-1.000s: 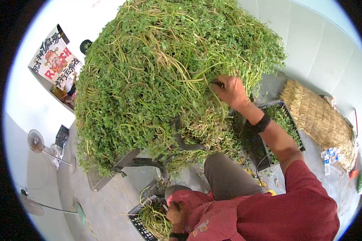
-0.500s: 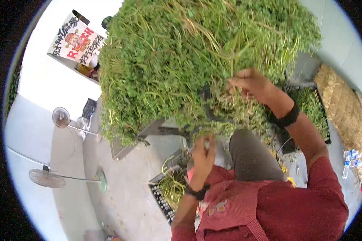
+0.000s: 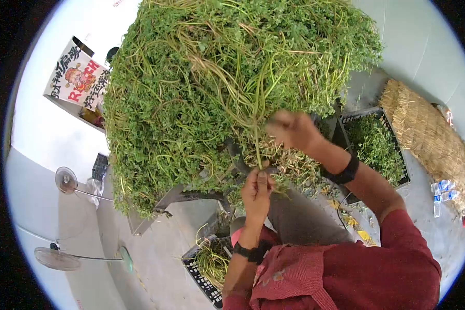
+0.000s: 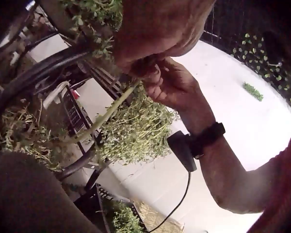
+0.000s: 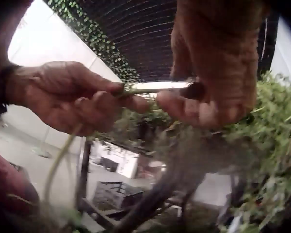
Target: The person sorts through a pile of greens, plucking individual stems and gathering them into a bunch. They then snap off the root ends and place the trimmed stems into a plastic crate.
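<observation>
A huge heap of green leafy stems (image 3: 217, 82) lies piled on a metal rack (image 3: 181, 199) in front of me. Out of the heap hangs one long green stem (image 3: 257, 139), and both hands hold it. My left hand (image 3: 261, 170) pinches its lower end from below. My right hand (image 3: 276, 124) pinches it just above, at the heap's edge. In the right wrist view the stem (image 5: 155, 87) runs between the left hand (image 5: 111, 94) and the right hand (image 5: 184, 97). The left wrist view shows the same stem (image 4: 106, 116) hanging under the right hand (image 4: 157, 73).
A black crate (image 3: 398, 155) of greens stands at the right beside a straw mat (image 3: 429, 134) and water bottles (image 3: 442, 194). Another black crate (image 3: 194, 271) with stems sits by my knees. Two standing fans (image 3: 64, 181) are at the left, near a printed box (image 3: 77, 77).
My left hand rose from my lap to the heap's lower edge and took the stem. My right hand moved down from the heap's side and now pinches that same stem.
</observation>
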A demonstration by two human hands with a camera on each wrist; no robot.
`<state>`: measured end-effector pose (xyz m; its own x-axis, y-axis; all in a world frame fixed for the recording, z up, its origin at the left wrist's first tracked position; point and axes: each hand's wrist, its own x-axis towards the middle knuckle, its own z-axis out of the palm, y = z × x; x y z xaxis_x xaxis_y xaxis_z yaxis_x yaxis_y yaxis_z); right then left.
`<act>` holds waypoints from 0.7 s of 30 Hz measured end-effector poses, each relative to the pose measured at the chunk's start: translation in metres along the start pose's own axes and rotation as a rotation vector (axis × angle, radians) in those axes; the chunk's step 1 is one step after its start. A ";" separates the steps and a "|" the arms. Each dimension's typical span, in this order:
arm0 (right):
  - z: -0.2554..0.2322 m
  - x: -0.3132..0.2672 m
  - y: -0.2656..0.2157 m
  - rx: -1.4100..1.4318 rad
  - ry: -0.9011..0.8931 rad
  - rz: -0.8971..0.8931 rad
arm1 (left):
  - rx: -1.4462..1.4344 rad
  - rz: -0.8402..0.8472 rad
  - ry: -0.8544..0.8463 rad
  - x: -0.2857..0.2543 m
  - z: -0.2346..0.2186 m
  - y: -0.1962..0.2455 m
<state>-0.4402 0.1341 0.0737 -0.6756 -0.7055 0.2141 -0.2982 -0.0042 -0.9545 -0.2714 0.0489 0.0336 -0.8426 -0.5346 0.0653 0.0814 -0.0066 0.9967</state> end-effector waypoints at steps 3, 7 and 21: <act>-0.016 0.015 -0.026 0.289 0.162 0.211 | 0.018 0.104 0.008 -0.008 -0.008 -0.008; -0.012 0.054 -0.020 0.247 0.265 0.191 | 0.240 0.100 -0.114 -0.036 -0.019 -0.017; -0.028 0.095 0.001 0.628 0.136 0.239 | 0.182 -0.206 0.006 -0.188 -0.122 0.012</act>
<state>-0.5242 0.0870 0.0987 -0.7651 -0.6430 -0.0326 0.2896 -0.2986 -0.9094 -0.0469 0.0461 0.0275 -0.8281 -0.5429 -0.1396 -0.1892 0.0362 0.9813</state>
